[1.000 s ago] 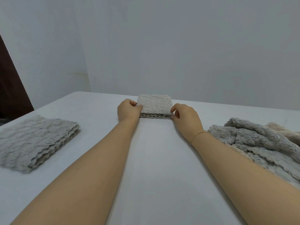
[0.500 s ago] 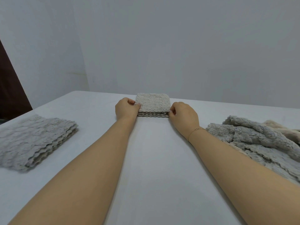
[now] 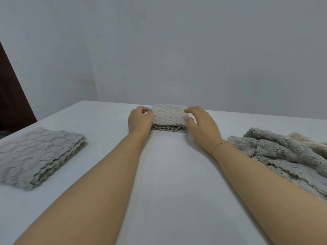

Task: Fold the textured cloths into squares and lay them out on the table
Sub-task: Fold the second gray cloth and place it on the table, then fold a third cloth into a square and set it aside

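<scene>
A small folded grey textured cloth (image 3: 169,117) lies as a layered square at the far middle of the white table (image 3: 168,174). My left hand (image 3: 140,119) sits against the cloth's left edge with curled fingers, and its thumb pinches the near-left corner. My right hand (image 3: 201,121) hovers at the right edge. It is blurred, its fingers are loosely spread, and it holds nothing. A larger folded grey cloth (image 3: 39,154) lies flat at the left.
A loose heap of unfolded grey cloths (image 3: 283,156) lies at the right, with a beige cloth (image 3: 307,142) behind it. A grey wall stands just beyond the table's far edge. A dark door or panel (image 3: 12,96) shows at the far left.
My right hand has let go of the cloth's right edge and lifted, its fingers spreading. The cloth has slid slightly farther away. My left hand stays at the left corner.
</scene>
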`<state>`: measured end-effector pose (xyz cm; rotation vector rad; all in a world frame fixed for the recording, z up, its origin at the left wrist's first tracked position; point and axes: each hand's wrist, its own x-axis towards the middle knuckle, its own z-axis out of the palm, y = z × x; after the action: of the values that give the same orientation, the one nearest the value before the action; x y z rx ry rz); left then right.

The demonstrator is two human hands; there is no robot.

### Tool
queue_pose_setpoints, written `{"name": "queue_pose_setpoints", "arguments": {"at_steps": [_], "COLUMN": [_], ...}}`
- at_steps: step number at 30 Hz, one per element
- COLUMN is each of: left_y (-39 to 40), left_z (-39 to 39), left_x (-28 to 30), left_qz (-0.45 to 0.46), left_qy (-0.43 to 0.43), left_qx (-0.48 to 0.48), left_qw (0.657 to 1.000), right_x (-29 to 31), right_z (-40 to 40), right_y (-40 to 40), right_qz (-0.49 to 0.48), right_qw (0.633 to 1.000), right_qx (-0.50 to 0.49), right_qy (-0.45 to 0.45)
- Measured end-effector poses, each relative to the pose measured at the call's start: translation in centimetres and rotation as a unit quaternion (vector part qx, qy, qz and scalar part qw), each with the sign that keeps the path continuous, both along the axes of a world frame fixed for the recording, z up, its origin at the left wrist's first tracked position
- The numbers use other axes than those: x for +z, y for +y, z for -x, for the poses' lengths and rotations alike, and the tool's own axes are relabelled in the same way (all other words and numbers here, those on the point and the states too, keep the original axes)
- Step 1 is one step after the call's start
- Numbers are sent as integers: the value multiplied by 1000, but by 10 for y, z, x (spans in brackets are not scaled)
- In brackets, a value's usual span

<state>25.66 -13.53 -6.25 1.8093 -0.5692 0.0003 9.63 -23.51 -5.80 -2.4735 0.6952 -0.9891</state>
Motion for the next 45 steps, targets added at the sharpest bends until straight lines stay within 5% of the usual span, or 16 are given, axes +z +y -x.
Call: {"name": "queue_pose_setpoints", "arguments": {"at_steps": [6, 12, 22, 28, 33, 45], "left_y": [1, 2, 35, 72, 107, 151], "left_z": [-2, -2, 27, 65, 112, 203], "left_x": [-6, -6, 2, 2, 2, 1], "left_qz": [-53, -67, -40, -121, -236, -228], "left_qy": [-47, -58, 8, -98, -297, -310], "left_qx": [-20, -21, -61, -63, 30, -67], "left_qw": [997, 996, 997, 986, 925, 921], "right_x": [-6, -7, -6, -2, 5, 38], "right_z": [-11, -15, -3, 32, 83, 226], "right_y": [-8, -10, 4, 44, 75, 113], "right_qz": [-9, -9, -44, 47, 87, 131], "right_qw": [982, 974, 985, 980, 973, 984], "right_qx": [76, 67, 26, -6, -1, 25], "right_qy": [171, 216, 166, 194, 212, 122]}}
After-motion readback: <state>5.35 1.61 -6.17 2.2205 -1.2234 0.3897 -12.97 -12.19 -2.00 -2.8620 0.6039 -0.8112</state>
